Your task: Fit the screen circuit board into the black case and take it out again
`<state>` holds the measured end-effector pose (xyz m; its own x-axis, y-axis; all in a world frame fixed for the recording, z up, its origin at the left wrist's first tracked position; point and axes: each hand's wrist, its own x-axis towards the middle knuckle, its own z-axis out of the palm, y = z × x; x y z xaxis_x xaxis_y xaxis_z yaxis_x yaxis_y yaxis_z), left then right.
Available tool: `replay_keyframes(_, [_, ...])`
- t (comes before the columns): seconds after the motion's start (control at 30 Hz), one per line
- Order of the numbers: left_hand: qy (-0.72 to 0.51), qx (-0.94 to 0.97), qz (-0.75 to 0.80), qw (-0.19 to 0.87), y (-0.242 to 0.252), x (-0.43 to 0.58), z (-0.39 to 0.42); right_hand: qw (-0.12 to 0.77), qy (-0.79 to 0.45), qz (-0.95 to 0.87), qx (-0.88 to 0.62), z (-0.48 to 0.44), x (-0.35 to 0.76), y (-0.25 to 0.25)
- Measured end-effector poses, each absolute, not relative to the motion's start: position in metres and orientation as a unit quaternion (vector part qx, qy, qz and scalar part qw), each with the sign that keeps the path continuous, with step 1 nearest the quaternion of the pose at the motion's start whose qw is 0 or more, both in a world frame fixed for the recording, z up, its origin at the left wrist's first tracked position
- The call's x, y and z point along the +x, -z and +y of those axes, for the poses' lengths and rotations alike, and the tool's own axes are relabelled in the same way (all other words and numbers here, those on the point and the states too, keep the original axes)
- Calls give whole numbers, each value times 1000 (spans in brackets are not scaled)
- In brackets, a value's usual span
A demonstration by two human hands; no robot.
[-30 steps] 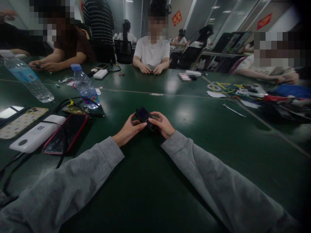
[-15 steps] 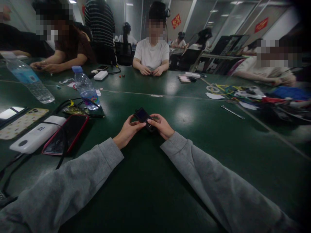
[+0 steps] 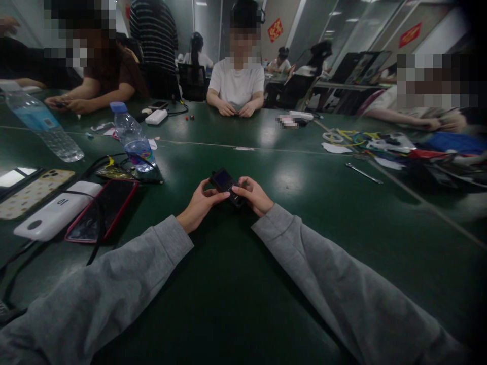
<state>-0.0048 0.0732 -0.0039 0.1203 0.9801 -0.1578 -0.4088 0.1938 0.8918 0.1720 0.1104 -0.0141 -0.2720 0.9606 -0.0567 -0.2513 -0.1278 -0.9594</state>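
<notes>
A small black handheld device (image 3: 223, 178) with a dark screen and buttons is held just over the green table (image 3: 228, 284), tilted with its screen up. My left hand (image 3: 201, 203) grips its left side, thumb along the lower face. On the right side, my right hand (image 3: 255, 195) has its thumb on the buttons, its fingers curled by the edge. The undersides of both grips are hidden. Left of my hands lie a red-cased phone (image 3: 102, 210), a white power bank (image 3: 57, 210) and a phone in a patterned case (image 3: 36, 193).
Two plastic bottles, one blue-capped (image 3: 133, 137) and one with a blue label (image 3: 41, 121), stand tilted in view at left. A wrench (image 3: 363, 173) and tangled cables (image 3: 353, 139) lie at right. Several people sit around; one in a white shirt (image 3: 238, 83) faces me.
My right index finger has shifted slightly off the device's upper right edge and curled more. The left hand and the device stay nearly in place; the view has moved a little.
</notes>
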Motion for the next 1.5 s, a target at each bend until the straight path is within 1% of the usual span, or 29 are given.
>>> replay_keyframes(0.27, [-539,399,395,627,14,-6,75,464,-646,-480,-372,111,172,15])
replay_keyframes(0.47, [-524,289,327,732,9,-10,83,472,-636,-468,-391,112,172,18])
replay_keyframes(0.53, [-514,273,308,752,9,-14,86,469,-634,-479,-386,112,171,18])
replay_keyframes(0.7, [-461,247,295,799,12,-23,91,421,-643,-524,-367,112,171,18])
replay_keyframes(0.83, [-448,242,303,806,11,-26,93,411,-638,-534,-373,113,172,18])
replay_keyframes(1.0, [-438,243,287,816,13,-27,94,428,-610,-533,-402,113,171,22])
replay_keyframes(1.17, [-453,252,276,809,14,-27,92,432,-587,-542,-418,112,170,24])
replay_keyframes(1.37, [-469,249,284,799,10,-26,89,431,-504,-618,-423,111,167,27])
replay_keyframes(1.5, [-480,239,290,793,11,-26,90,476,-372,-678,-418,107,165,29])
